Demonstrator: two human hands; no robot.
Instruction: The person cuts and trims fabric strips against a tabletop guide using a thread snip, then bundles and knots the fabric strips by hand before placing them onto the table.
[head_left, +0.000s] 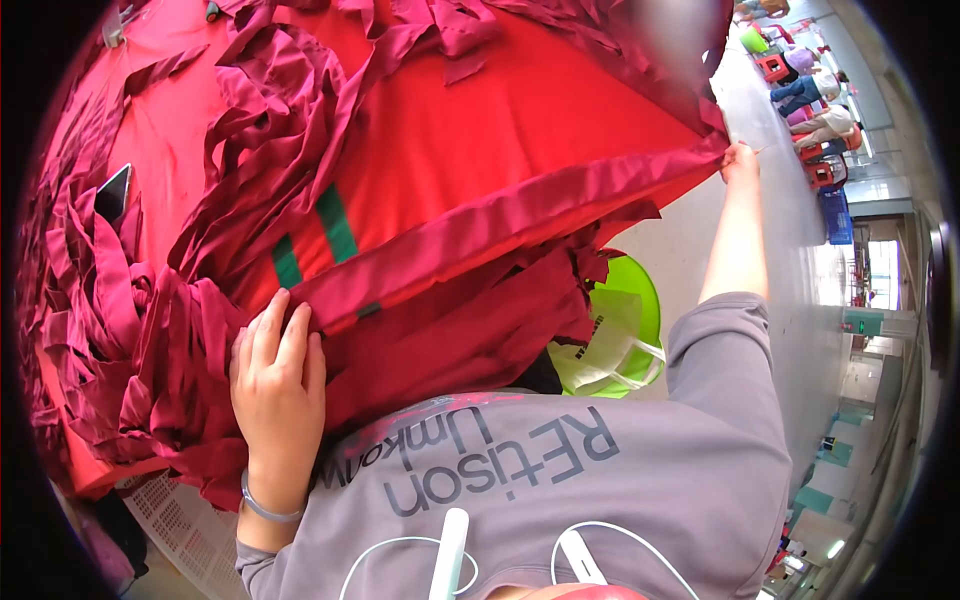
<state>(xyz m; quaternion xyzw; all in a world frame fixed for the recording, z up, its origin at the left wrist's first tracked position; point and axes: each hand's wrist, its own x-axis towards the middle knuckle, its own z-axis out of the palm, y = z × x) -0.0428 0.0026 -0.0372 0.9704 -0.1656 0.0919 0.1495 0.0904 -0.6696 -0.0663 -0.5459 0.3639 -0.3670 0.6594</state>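
Apparently straightening maroon border (520, 212) beyond green bin (648, 292); right hand (741, 163) past bin pinches it, left hand (272, 365) leftward of bin touches it (grip unclear). Next likely calls for even tension.

Dark-screened phone (114, 194), pale printed bag (608, 345) against a rounded lime-green object (648, 293), distant red stools (772, 68), blue crate (836, 216)

Reads "REtison" and partly hidden "Umkon…" upside down on shirt (560, 490), but is illegible on bag (605, 340) and paper (180, 515).
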